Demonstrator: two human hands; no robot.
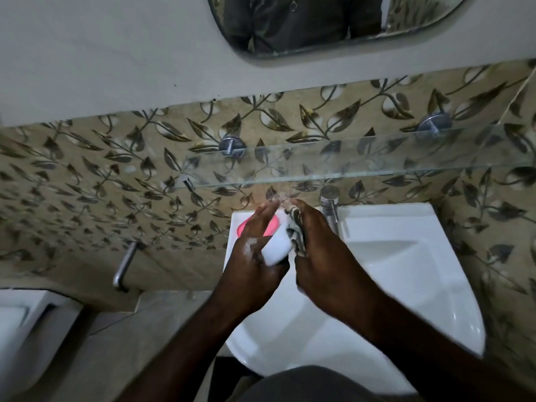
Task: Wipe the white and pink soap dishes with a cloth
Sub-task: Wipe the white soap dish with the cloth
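Observation:
My left hand [255, 250] holds the white soap dish [277, 246] above the sink's left rim, fingers stretched along its far side, some foam on the knuckles. My right hand [319, 250] grips a crumpled patterned cloth [295, 230] and presses it against the right side of the white dish. The pink soap dish [271, 227] lies on the sink ledge behind my left hand, mostly hidden by it.
A white corner sink [406, 256] lies below my hands, with a chrome tap [330, 203] just right of them. A glass shelf [362, 163] juts out from the leaf-patterned tile wall above. A mirror [304, 24] hangs higher up. A chrome bar [124, 265] and a white toilet [26, 320] are at left.

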